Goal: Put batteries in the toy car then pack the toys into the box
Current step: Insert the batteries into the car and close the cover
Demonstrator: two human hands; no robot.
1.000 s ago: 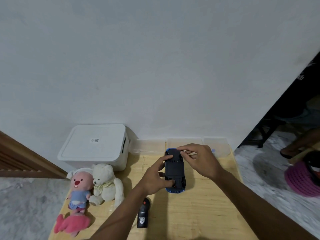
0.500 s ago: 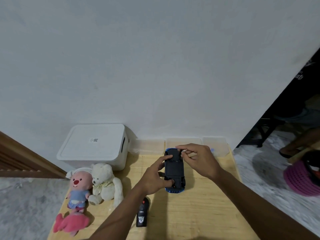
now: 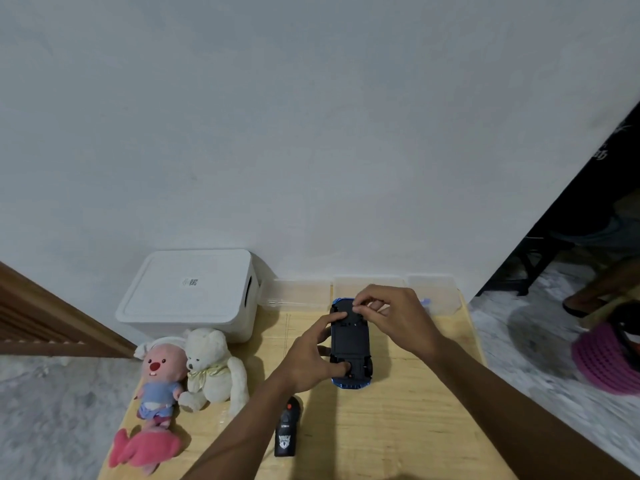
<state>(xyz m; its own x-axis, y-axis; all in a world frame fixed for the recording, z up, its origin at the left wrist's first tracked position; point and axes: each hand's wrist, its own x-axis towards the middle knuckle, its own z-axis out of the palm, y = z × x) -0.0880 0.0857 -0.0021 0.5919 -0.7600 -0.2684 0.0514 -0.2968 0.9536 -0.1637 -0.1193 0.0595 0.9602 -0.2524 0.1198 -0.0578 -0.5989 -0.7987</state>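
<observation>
A blue toy car [image 3: 349,344] lies upside down on the wooden table [image 3: 398,420], its black underside facing up. My left hand [image 3: 311,358] grips its left side, thumb on the near end and index finger on the far end. My right hand [image 3: 394,317] pinches at the car's far end; whether it holds a battery is hidden. A white lidded box [image 3: 190,292] stands at the back left. In front of the box sit a white teddy bear [image 3: 211,368] and a pink plush doll [image 3: 156,393].
A black remote control [image 3: 286,427] lies near my left forearm. Clear plastic containers [image 3: 367,289] line the wall behind the car. The table's right edge drops to a marble floor with a pink woven basket [image 3: 606,362] and another person's foot [image 3: 588,299].
Both hands stay on the upturned car. My right fingers have shifted slightly at its far end. The car has barely moved.
</observation>
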